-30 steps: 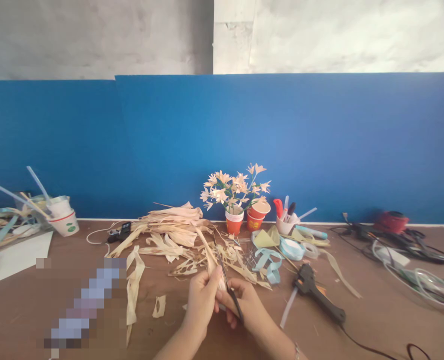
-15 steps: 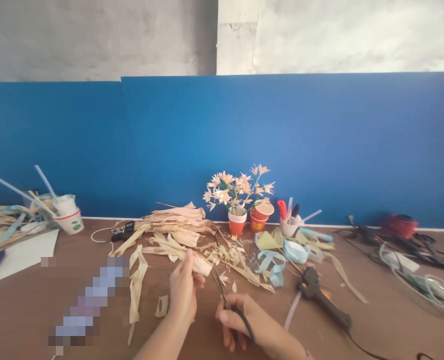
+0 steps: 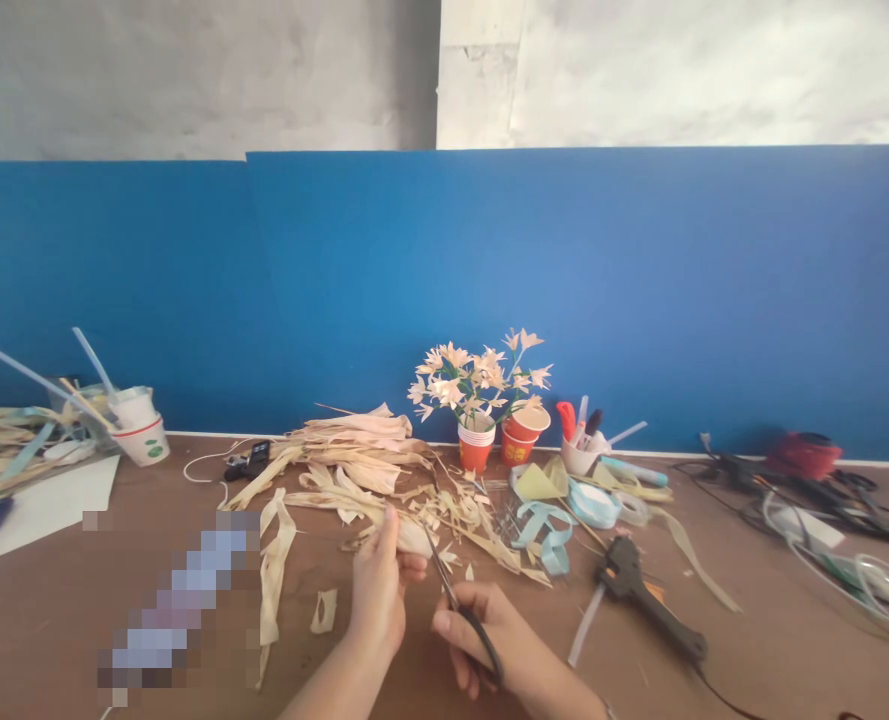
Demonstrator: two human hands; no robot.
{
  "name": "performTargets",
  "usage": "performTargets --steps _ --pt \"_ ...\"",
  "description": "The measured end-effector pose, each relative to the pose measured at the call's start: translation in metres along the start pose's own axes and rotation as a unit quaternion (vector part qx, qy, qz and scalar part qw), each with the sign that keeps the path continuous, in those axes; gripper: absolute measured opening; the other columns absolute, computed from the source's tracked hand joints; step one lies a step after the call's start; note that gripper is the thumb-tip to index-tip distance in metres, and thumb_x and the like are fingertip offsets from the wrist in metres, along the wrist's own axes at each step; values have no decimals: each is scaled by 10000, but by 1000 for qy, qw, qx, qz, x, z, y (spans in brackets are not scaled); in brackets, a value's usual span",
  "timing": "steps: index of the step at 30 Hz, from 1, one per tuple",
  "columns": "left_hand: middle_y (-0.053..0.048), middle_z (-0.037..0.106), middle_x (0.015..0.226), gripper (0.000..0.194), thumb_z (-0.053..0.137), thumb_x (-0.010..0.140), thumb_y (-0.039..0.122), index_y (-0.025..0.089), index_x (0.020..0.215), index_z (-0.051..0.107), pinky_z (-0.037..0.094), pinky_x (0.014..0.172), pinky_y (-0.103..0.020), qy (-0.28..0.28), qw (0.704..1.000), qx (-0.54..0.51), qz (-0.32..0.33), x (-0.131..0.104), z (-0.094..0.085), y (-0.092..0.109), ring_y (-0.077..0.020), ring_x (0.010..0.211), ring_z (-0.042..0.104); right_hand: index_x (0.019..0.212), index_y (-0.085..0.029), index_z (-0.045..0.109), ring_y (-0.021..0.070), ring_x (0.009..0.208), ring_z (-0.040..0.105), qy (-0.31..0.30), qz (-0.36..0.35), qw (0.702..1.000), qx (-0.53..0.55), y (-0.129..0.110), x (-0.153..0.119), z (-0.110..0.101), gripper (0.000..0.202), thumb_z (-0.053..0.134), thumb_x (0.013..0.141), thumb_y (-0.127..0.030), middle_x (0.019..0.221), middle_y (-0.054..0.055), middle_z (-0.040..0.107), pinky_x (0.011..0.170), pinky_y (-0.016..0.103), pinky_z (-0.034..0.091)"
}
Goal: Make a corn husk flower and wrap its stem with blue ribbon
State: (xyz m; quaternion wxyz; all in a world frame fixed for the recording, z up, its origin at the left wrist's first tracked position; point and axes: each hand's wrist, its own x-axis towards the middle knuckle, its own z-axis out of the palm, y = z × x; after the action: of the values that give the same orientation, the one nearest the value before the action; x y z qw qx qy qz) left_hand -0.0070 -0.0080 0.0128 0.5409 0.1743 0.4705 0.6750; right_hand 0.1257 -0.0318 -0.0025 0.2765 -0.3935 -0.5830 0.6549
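At the near middle of the brown table (image 3: 796, 650), the left hand (image 3: 381, 590) pinches a pale husk piece (image 3: 415, 540), while the right hand's (image 3: 493, 625) curled fingers grip black-handled scissors (image 3: 481, 633), blades close to its right end.

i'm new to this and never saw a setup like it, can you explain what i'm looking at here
There's no machine: these are a person's own bare hands, seen by a camera worn on the head, looking forward and down.

The left hand holds a pale husk-like piece. The right hand holds scissors, their blades close to that piece; I can't tell whether they touch it.

On the brown table lie a pile of dry husks, light blue ribbon and a black glue gun. Pale flowers stand in a paper cup, with a blue panel behind. A blocky blurred patch on the left hides whatever is there.
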Motion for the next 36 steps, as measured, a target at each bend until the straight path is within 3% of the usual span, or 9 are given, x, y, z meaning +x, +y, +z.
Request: performTargets --steps 18,29,36 --pt "30 530 381 494 639 603 633 162 535 507 337 334 -184 -13 997 70 22 3 0 4 -91 316 475 657 -170 504 45 266 337 19 -2 1000 -22 4 3 -3 473 610 657 -631 337 -84 430 282 149 216" --pt "22 533 377 510 611 619 652 150 580 528 310 301 -160 -62 990 119 32 10 -4 6 -74 292 442 664 -160 520 40 273 328 -3 16 999 -34 -3 -2 -7 453 628 663 -600 342 -83 428 292 148 206" --pt "15 531 350 472 587 667 618 168 555 497 305 261 -163 -122 968 214 43 18 -8 14 -89 267 439 695 -163 531 38 296 353 -16 43 996 -73 0 -6 -16 376 652 689 -519 373 -85 454 293 134 239"
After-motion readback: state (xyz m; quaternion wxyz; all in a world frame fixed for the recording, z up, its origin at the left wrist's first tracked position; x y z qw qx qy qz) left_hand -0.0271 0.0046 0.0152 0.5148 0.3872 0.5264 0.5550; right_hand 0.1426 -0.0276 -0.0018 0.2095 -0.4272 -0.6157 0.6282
